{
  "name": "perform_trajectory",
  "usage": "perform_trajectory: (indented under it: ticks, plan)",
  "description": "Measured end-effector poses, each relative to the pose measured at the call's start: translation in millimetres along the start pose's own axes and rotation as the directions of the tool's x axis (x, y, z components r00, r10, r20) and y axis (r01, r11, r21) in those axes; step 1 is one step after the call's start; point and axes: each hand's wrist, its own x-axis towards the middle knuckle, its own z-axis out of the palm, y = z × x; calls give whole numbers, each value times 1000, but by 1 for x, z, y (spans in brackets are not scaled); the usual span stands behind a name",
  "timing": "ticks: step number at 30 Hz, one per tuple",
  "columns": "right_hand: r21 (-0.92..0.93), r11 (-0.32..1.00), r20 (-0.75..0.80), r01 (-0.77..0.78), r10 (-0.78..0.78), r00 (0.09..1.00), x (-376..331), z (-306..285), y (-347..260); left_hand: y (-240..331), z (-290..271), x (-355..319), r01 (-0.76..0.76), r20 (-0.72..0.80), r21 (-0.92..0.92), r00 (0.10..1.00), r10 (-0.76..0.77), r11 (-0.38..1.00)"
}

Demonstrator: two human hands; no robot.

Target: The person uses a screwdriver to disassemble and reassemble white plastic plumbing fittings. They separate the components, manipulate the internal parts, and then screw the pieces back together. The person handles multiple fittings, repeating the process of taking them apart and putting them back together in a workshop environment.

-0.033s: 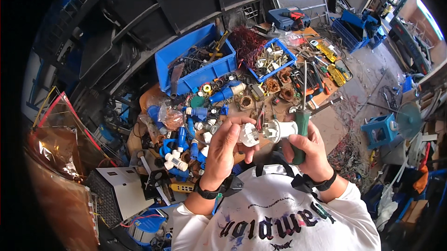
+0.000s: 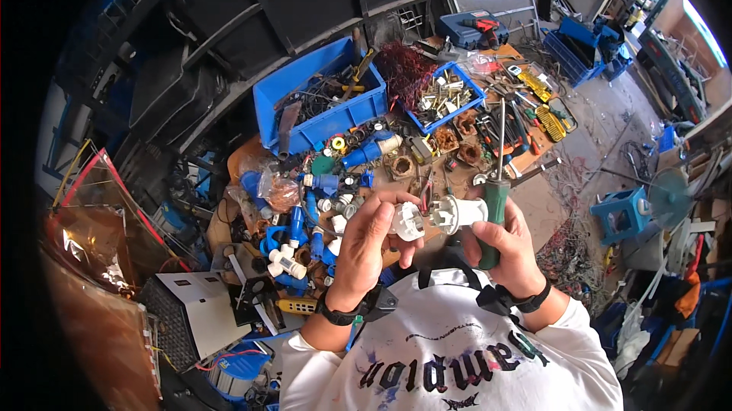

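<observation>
Between the fingers of my left hand (image 2: 366,239) is a round white plastic connector piece (image 2: 409,222), its slotted side turned toward the right. My right hand (image 2: 512,249) is closed around a green-handled screwdriver (image 2: 495,205), whose long metal shaft points up and away. That same hand also grips a white flanged plastic housing (image 2: 460,213), its pronged end facing the left piece. A narrow gap separates the two white parts. Both hands are above the near edge of a cluttered wooden workbench (image 2: 526,196).
Blue and white connectors (image 2: 305,216) crowd the bench's left side. Behind are a large blue crate (image 2: 335,127) of scrap and a smaller blue tray (image 2: 474,98) of metal pieces. Pliers (image 2: 520,133) lie at the right. A blue stool (image 2: 619,216) stands on the floor.
The screwdriver's shaft has tipped very slightly to the right. Both hands keep the same hold on the white parts.
</observation>
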Motion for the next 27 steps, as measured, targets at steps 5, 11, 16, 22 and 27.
perform_trajectory:
  ticks: [5, 11, 16, 22, 27]
  plan:
    - [-8, 1000, 40, -2, 3, 999, 0, -5, -6, -3, 3, 6, 88, 49, -42, 995, -86, 995]
    - [168, 973, 159, -158, 132, 979, 13, -28, -21, -4, 17, 18, 231, 130, -313, 971, -199, 921]
    - [287, 916, 194, -281, 231, 953, 24, -45, -38, -7, 33, 33, 240, 139, -339, 969, -204, 910]
    - [358, 867, 239, -347, 274, 931, 35, -74, -56, -14, 57, 53, 174, 105, -268, 983, -151, 948]
    - [329, 894, 211, -304, 244, 946, 40, -89, -72, -16, 83, 69, 95, 26, -188, 995, -92, 977]
